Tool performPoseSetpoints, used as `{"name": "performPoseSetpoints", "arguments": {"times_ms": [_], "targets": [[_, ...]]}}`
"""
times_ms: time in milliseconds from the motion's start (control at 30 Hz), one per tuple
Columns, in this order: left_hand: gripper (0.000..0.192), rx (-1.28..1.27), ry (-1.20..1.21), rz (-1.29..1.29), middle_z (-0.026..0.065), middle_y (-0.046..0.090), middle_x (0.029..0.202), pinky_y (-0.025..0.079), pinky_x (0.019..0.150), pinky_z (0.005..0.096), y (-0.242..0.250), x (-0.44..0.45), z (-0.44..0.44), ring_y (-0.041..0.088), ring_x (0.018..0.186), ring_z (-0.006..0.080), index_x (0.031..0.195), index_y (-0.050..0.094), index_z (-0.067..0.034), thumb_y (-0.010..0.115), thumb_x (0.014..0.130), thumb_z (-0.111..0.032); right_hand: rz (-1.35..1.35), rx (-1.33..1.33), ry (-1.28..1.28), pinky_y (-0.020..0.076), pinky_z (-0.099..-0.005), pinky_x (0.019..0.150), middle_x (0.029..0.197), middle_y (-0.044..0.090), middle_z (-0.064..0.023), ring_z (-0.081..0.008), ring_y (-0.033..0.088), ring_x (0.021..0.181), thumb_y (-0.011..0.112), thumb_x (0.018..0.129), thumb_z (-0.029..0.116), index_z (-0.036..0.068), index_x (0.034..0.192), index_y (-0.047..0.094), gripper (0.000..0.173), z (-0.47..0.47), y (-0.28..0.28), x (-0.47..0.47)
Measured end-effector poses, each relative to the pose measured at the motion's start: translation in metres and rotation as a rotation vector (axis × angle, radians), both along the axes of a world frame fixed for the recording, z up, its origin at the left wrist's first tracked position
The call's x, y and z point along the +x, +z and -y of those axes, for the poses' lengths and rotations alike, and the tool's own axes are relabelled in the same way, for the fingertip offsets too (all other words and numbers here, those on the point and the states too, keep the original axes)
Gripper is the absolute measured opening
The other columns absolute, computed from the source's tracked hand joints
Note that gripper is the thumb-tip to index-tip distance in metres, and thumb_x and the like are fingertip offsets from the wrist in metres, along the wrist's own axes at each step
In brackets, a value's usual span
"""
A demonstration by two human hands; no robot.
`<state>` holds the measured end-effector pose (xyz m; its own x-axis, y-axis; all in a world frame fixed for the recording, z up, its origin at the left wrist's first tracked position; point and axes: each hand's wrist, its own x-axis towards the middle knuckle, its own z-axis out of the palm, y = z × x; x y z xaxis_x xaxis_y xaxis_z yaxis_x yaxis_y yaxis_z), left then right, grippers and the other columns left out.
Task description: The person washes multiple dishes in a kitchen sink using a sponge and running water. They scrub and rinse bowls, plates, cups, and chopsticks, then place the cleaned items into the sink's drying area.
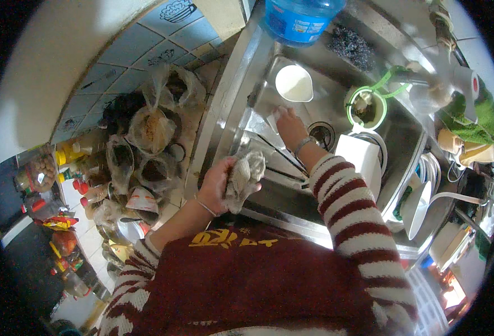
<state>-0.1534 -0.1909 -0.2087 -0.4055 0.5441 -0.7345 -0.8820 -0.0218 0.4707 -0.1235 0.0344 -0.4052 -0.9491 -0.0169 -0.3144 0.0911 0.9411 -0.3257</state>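
My left hand [216, 187] grips a crumpled, damp-looking pale cloth [247, 178] at the near left edge of the stainless steel sink [289, 191]. Deeper in the basin, my right hand [290, 128] reaches down, its fingertips at a small whitish piece [273, 119]; whether they hold it is unclear. Several dark chopsticks [278, 152] lie below that hand, beside the drain [321, 135]. Just beyond the fingers sits a white bowl with a pouring lip [294, 83]. To the right, a green-rimmed strainer cup [366, 108] contains food scraps.
A blue water container [301, 21] stands at the sink's far end, near a dark scouring mesh [350, 47]. White dishes [358, 153] crowd the basin's right side. Bagged foods [151, 130] and bottles [83, 187] line the left counter. The faucet [436, 90] overhangs on the right.
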Motion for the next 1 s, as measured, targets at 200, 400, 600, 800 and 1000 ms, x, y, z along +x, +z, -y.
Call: {"name": "performPoseSetpoints", "arguments": {"times_ms": [200, 400, 600, 800, 1000], "targets": [[0.033, -0.062, -0.063, -0.380, 0.0082, 0.061, 0.116, 0.058, 0.078, 0.0382, 0.004, 0.007, 0.012, 0.063, 0.101, 0.0196, 0.124, 0.055, -0.009, 0.049, 0.097, -0.027, 0.038, -0.156, -0.089, 0.0486, -0.0446, 0.096, 0.123, 0.059, -0.0158, -0.0356, 0.052, 0.121, 0.070, 0.074, 0.009, 0.006, 0.118, 0.061, 0.045, 0.001, -0.008, 0.015], [0.033, -0.213, 0.093, -0.149, 0.0047, 0.064, 0.105, 0.053, 0.068, 0.0296, 0.006, -0.009, -0.006, 0.063, 0.086, 0.0178, 0.117, 0.059, -0.005, 0.058, 0.090, -0.024, -0.108, -0.792, -0.491, 0.0497, -0.0373, 0.092, 0.112, 0.064, -0.0137, -0.0275, 0.063, 0.106, 0.084, 0.064, 0.013, 0.007, 0.126, 0.052, 0.070, 0.001, 0.076, 0.056], [0.030, -0.472, -0.579, -1.433, 0.0107, 0.067, 0.090, 0.051, 0.065, 0.0301, 0.028, 0.016, -0.059, 0.064, 0.083, 0.0147, 0.105, 0.063, 0.001, 0.062, 0.088, -0.023, -0.359, -0.709, -0.443, 0.0525, -0.0419, 0.085, 0.111, 0.063, -0.0200, -0.0362, 0.064, 0.101, 0.085, 0.068, 0.019, 0.004, 0.128, 0.048, 0.072, 0.008, 0.148, 0.087], [0.016, -0.080, -0.496, -0.374, 0.0011, 0.062, 0.080, 0.048, 0.058, 0.0293, 0.062, 0.049, -0.103, 0.059, 0.071, 0.0114, 0.094, 0.064, -0.005, 0.061, 0.087, -0.020, -0.527, -0.162, -0.411, 0.0489, -0.0452, 0.086, 0.109, 0.055, -0.0209, -0.0407, 0.056, 0.097, 0.078, 0.065, 0.010, -0.003, 0.111, 0.055, 0.053, 0.011, 0.205, 0.134], [0.021, -0.039, -0.748, -0.243, 0.0022, 0.061, 0.084, 0.054, 0.065, 0.0372, 0.113, 0.089, -0.132, 0.060, 0.074, 0.0155, 0.093, 0.062, -0.004, 0.064, 0.073, 0.000, -0.482, 0.002, -0.280, 0.0498, -0.0418, 0.088, 0.112, 0.058, -0.0184, -0.0359, 0.056, 0.103, 0.077, 0.068, 0.018, -0.002, 0.094, 0.064, 0.036, -0.006, 0.264, 0.194]]}}
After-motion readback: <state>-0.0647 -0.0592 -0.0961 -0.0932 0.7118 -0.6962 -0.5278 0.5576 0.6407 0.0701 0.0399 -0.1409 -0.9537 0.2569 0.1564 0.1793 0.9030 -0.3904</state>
